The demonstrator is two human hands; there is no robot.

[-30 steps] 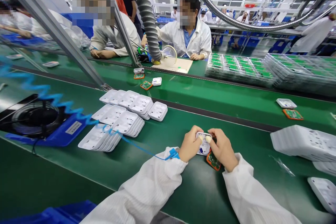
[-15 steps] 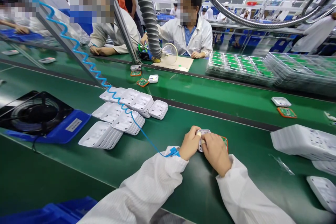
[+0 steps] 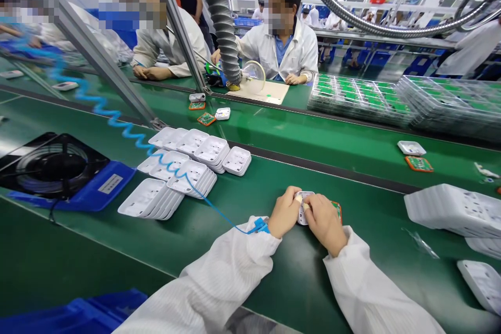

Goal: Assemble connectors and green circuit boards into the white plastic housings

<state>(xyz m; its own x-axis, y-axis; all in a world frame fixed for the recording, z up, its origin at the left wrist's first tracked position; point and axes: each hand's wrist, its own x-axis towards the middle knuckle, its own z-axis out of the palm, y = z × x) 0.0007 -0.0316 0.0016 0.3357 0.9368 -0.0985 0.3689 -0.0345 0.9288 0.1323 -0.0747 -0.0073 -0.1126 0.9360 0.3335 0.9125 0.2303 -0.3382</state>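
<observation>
Following along remotely on the head cam, I'd say the big change is the right hand (image 3: 326, 225). A second ago it sat lower, thumb in the white plastic case (image 3: 301, 217), with an orange-edged circuit board (image 3: 337, 210) peeking out on the near side. Now it's come round over the case's right side, and the board pokes out past its far right edge. Barely any shift in the last half second though.

Left hand (image 3: 285, 211) hasn't really budged: it's got the case by its left side, thumb on top with some pale covering on the tip. Right fingertips are bent down onto the case, but can't tell if they're gripping or just pressing. Can't tell if the board's held or lying loose either. Case is just above the green bench (image 3: 297, 276) or on it, between both hands. For the work in hand, my read is it's gone from open handling to close fingertip stuff, with the board kept off to the side.

Meanwhile the conveyor belt (image 3: 313, 136) has crept left, carrying another case (image 3: 411, 147) and its orange-rimmed board (image 3: 418, 164) along.
</observation>
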